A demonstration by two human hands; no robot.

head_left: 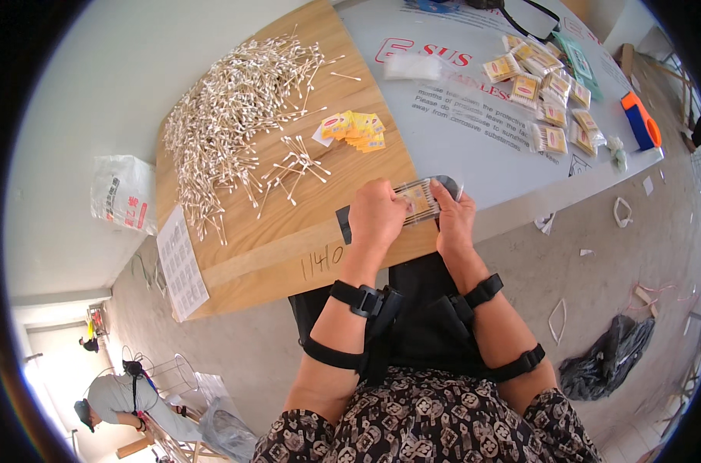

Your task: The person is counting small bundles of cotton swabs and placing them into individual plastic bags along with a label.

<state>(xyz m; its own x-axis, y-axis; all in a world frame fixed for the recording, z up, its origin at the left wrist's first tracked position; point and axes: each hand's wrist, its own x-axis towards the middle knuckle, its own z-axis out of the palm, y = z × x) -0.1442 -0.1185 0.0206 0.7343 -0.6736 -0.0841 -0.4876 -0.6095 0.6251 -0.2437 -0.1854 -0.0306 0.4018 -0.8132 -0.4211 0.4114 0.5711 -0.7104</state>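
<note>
Over the table's front edge, my two hands hold a clear plastic packet of cotton swabs point(418, 201) with a yellow card inside. My left hand point(377, 210) is closed, its curled fingers at the packet's left end. Thumb and fingers of my right hand point(454, 220) grip the right end. A dark flat piece point(344, 224) shows beside my left hand, partly hidden by it. Beyond my hands lie a few loose cotton swabs point(296, 164) and a spread of yellow cards point(360, 130). A large heap of cotton swabs point(231, 112) covers the left of the wooden table top point(366, 181).
Filled swab packets point(551, 139) are piled at the right on film-covered sheet metal point(466, 123). Near them are clear bags point(412, 67) and an orange-and-blue tape roll point(641, 121). A printed sheet point(182, 262) hangs over the left edge. Another person point(126, 401) sits at the lower left.
</note>
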